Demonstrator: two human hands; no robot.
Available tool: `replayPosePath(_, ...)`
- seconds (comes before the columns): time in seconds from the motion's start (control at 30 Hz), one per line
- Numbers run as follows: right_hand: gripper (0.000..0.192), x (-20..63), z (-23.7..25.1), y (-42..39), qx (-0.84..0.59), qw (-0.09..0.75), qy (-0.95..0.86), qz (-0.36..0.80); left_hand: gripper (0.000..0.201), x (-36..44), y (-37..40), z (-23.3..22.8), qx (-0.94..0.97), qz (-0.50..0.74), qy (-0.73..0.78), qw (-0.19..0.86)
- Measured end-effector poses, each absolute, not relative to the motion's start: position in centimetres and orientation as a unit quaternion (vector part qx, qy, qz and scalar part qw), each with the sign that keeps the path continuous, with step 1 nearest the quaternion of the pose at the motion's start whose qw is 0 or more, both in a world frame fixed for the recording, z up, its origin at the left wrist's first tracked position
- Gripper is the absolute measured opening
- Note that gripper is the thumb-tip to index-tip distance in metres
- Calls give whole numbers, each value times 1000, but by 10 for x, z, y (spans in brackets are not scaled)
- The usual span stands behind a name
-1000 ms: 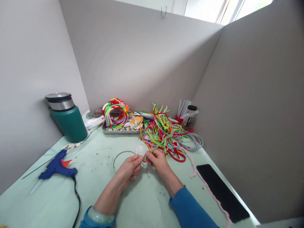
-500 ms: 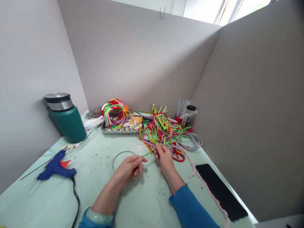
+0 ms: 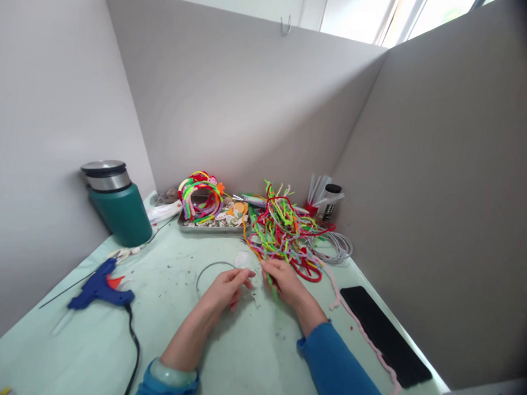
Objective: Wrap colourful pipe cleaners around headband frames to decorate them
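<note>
My left hand (image 3: 228,288) is closed in a pinch over a thin grey wire hoop (image 3: 207,268), which curves out from behind the fingers. The exact spot where the fingers meet the wire is hidden. Close by on the right, my right hand (image 3: 284,279) is closed around a fuzzy green chenille stem (image 3: 271,284). One end of the stem hangs below the fingers and the other points up toward a tangled pile of coloured chenille stems (image 3: 284,221). A small gap separates the two hands. Behind the hands lies a whitish round piece (image 3: 243,258).
A blue glue gun (image 3: 100,287) with a black cord and a green bottle (image 3: 120,210) stand left. At the back is a metal tray (image 3: 214,228) with wrapped hoops (image 3: 202,198). Coiled wire (image 3: 342,249), a black slab (image 3: 384,334) and a pink strand (image 3: 368,338) are right.
The green chenille stem no longer stretches between both hands; it now runs down through my right hand. My right hand has lowered slightly. My left hand has hardly moved.
</note>
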State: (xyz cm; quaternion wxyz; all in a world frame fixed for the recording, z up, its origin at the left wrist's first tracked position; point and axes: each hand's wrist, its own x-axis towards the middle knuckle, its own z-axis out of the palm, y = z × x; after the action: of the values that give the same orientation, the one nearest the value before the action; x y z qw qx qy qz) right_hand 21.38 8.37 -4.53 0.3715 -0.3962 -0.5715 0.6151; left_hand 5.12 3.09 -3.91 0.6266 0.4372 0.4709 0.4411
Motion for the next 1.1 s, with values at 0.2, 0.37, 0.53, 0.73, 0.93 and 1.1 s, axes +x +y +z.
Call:
replayPosePath(0.2, 37, 211, -43, 68, -310, 158, -697, 628, 46, 45, 38, -44, 363, 512, 485, 609)
replayPosePath(0.37, 34, 218, -40, 69, -264, 57, -718, 642, 42, 34, 43, -46, 294, 580, 469, 597)
replayPosePath(0.53, 31, 217, -45, 73, -250, 9, -693, 677, 37, 31, 43, -47, 280, 622, 444, 581)
replayPosePath(0.73, 38, 198, -51, 69, -318, 197, -647, 664, 36, 44, 38, -48, 337, 541, 434, 637)
replayPosePath(0.93, 38, 199, -50, 72, -372, 239, -643, 626, 39, 40, 43, -49, 316, 583, 470, 582)
replayPosePath(1.1, 37, 203, -48, 72, -364, 213, -656, 626, 39, 38, 42, -47, 307, 601, 483, 557)
